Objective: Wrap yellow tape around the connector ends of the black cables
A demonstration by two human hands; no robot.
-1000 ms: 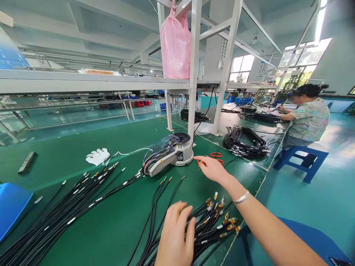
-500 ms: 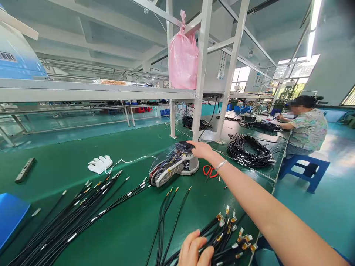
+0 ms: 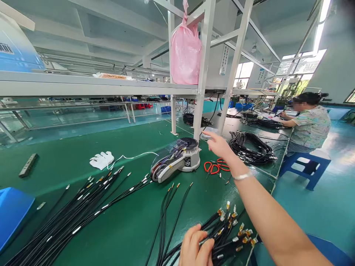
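A grey tape dispenser with a clear cover and a round black top sits on the green table. My right hand hovers in the air just right of it, forefinger stretched out, holding nothing. Low in the view my left hand has its fingers curled over a bundle of black cables with amber and white tabbed ends; the palm side is hidden. A few separate black cables lie beside that hand. Scissors with red handles rest behind my right wrist.
A long bunch of black cables spreads over the left, near a white glove, a power strip and a blue bin. White shelf posts stand behind the dispenser. Coiled cables and a seated person are to the right.
My right hand has come off the dispenser's top and moved right, exposing the black top. My left hand stays on the cable bundle. The camera has shifted slightly.
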